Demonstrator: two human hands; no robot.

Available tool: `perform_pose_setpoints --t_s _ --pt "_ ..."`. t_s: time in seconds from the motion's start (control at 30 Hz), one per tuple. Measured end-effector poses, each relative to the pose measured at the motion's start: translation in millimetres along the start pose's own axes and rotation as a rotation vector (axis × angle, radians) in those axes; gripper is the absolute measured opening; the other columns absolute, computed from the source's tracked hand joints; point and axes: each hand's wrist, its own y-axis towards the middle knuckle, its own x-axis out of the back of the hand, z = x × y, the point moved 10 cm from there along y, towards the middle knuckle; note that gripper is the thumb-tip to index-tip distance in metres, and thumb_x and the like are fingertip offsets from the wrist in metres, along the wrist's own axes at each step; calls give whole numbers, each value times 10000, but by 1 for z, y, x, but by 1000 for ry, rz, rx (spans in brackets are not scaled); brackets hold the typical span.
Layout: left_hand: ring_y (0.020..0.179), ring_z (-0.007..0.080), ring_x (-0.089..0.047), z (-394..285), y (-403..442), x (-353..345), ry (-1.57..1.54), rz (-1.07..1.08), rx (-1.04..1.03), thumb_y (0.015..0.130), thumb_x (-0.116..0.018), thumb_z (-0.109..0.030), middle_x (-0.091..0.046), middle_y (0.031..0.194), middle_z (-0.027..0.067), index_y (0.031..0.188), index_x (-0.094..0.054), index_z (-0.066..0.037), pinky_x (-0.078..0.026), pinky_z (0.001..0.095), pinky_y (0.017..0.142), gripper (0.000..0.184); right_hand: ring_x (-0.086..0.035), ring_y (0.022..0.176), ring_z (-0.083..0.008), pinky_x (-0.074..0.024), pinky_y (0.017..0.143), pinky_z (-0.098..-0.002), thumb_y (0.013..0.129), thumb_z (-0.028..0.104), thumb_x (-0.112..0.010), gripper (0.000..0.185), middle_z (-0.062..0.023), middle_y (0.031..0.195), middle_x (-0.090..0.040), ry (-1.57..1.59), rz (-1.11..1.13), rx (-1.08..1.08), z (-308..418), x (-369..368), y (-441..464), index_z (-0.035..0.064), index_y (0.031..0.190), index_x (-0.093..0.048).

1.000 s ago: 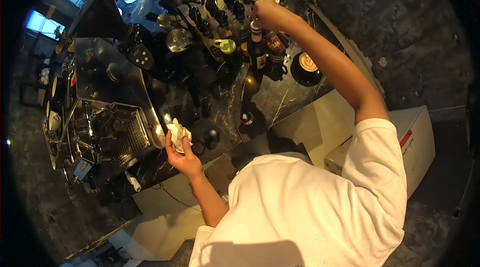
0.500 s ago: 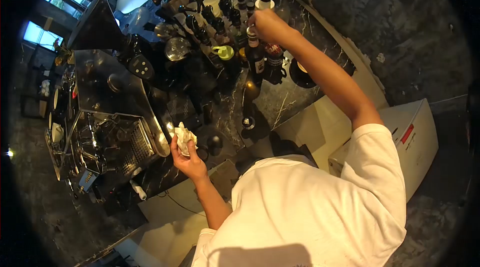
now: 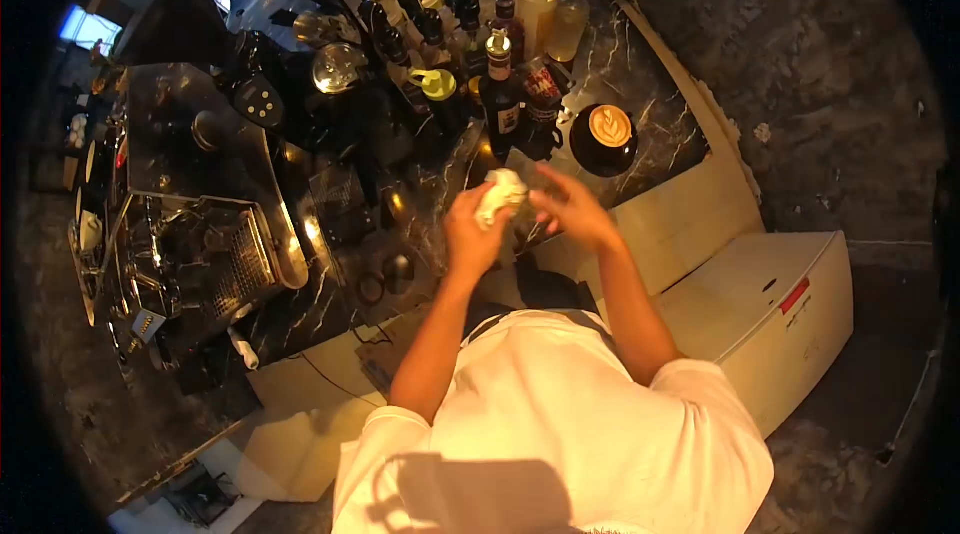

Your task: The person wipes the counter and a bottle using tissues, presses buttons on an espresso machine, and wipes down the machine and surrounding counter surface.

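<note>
A crumpled white paper tissue (image 3: 503, 196) is gripped between the thumb and fingers of my left hand (image 3: 473, 237), above the counter's front part. Close by on the right, my right hand (image 3: 578, 212) has its fingers apart, slightly blurred, pointing towards the tissue; I see nothing in it. Beyond both hands stands an upright dark bottle (image 3: 506, 114) with a light-coloured top. Beside it is another dark container with a red label (image 3: 541, 84). Farther right, a cup of latte art coffee (image 3: 609, 126) sits on the dark marble counter.
Several pump bottles (image 3: 430, 29) crowd the back of the counter, with a yellow-green lidded container (image 3: 437, 84) in front. At left stands a metal espresso machine (image 3: 190, 144) beside a grinder (image 3: 255, 94). A white box (image 3: 770, 284) is at my right.
My right hand has let go of the dark bottle's top and come back towards me. My left hand has moved right and forward with the tissue. The coffee cup now shows fully.
</note>
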Motion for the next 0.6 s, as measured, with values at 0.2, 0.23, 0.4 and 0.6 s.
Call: perform_pose_setpoints --t_s 0.2,0.23,0.4,0.6 --pt "878 341 -616 15 -35 -126 84 252 65 787 -646 -29 -621 1084 182 1201 -664 -10 -518 379 794 414 -614 762 -154 -519 611 -245 904 154 -689 404 -104 914 -662 115 -160 -1 -101 49 2 4 1269 -601" --pt "909 341 -613 16 -39 -132 161 273 37 810 -646 -61 -620 1136 178 1260 -643 -28 -513 370 803 451 -620 771 -163 -524 624 -254 896 145 -688 384 -106 913 -663 45 -218 48 -111 63 7 -3 1244 -617" --pt "707 242 -623 24 4 -81 129 118 98 806 -678 -73 -670 1013 137 1333 -582 -17 -522 337 631 538 -635 794 -200 -536 679 -292 865 118 -685 328 -113 911 -664 -87 -417 140 -138 105 20 -26 1159 -669" --pt "944 320 -628 2 110 -42 264 -265 -59 803 -775 -198 -653 1124 180 1397 -490 -36 -512 426 825 678 -621 792 -244 -520 738 -335 840 129 -677 322 -118 916 -665 -78 -410 81 -143 96 18 -23 1123 -685"
